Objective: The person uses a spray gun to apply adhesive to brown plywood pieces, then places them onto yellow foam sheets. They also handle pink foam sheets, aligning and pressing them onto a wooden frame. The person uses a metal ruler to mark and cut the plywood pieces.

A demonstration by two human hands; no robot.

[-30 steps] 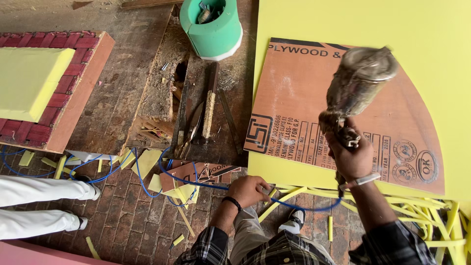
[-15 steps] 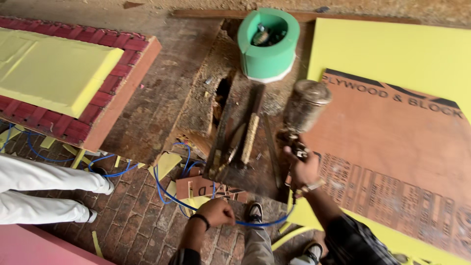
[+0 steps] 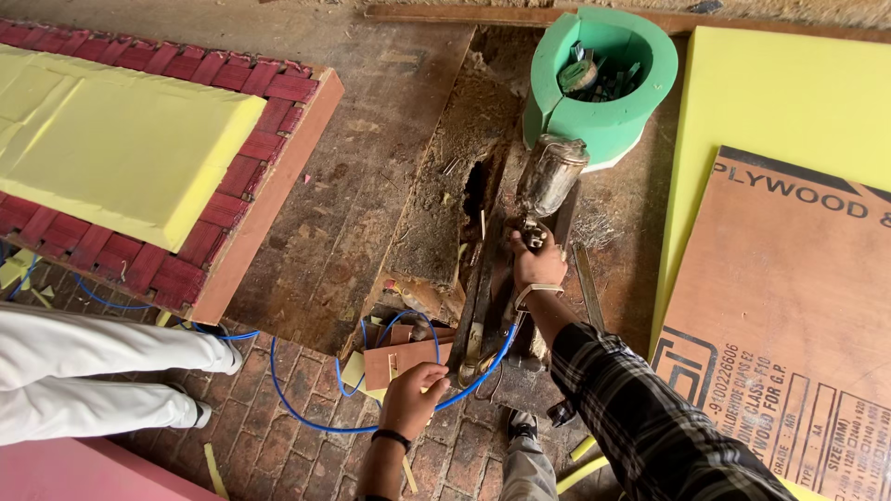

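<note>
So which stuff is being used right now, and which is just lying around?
In use:
right hand gripping the spray gun
left hand at the blue hose

Lying about:
green foam ring with bits inside
yellow foam slab on the red webbed frame
plywood sheet
</note>
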